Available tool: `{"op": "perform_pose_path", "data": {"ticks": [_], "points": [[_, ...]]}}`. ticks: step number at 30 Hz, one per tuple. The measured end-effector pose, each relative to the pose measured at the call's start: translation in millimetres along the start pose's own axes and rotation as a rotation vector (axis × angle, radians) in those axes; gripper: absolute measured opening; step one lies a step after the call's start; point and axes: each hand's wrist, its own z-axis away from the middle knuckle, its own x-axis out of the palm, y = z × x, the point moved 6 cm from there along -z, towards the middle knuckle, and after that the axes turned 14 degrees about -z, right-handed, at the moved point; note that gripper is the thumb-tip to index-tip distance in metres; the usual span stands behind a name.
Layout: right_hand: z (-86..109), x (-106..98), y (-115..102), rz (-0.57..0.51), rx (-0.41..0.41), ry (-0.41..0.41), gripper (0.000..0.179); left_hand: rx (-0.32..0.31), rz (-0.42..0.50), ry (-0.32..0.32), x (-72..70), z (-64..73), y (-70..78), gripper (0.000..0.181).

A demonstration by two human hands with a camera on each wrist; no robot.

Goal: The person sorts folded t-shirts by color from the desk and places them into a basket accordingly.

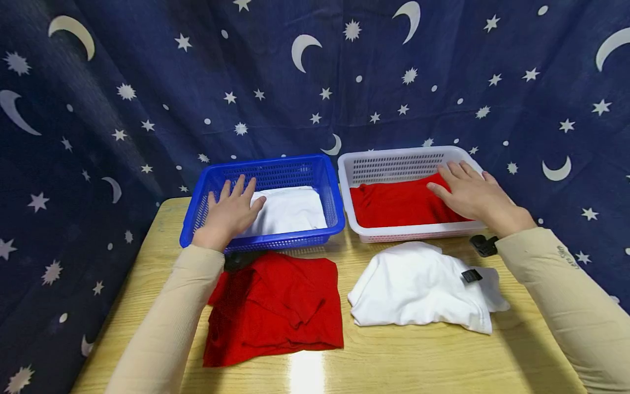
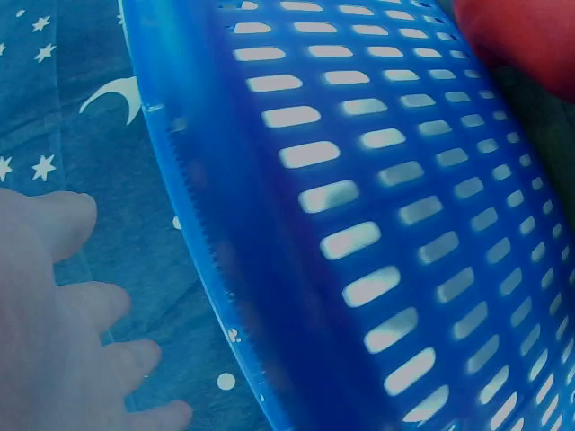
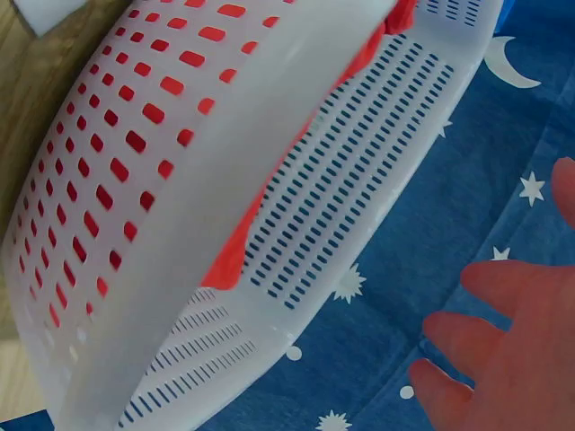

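My left hand hovers over the left part of a blue plastic basket, fingers spread and holding nothing. Folded white cloth lies inside that basket. Over the right end of a white plastic basket is my right hand, its fingers extended and nothing in them. Red cloth fills much of the white basket's floor. In front of the blue basket lies a rumpled red garment. A white garment with a black tag lies in front of the white basket.
Both baskets stand side by side on a wooden table. Behind them hangs a dark blue curtain with moons and stars, which also runs along the left side. A black wrist-camera mount shows beside my right sleeve.
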Motion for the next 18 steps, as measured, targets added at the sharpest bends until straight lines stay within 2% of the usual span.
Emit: {"op": "perform_pose_path", "data": {"ticks": [7, 13, 15, 18], "points": [[-8.1, 1.9, -2.5, 0.021, -0.009, 0.017, 0.082, -0.017, -0.008, 0.011, 1.7, -0.7, 0.0, 0.067], [-8.4, 0.9, -10.4, 0.008, -0.021, 0.037, 0.081, -0.018, -0.006, 0.042, -3.1, -1.2, 0.6, 0.067], [-6.8, 1.6, -14.1, 0.001, -0.030, 0.042, 0.080, -0.005, 0.005, 0.090, -7.7, 0.1, 1.5, 0.066], [-2.9, 1.9, -20.5, -0.017, -0.053, 0.074, 0.076, 0.008, 0.054, 0.196, -18.2, 6.8, 3.0, 0.063]]}}
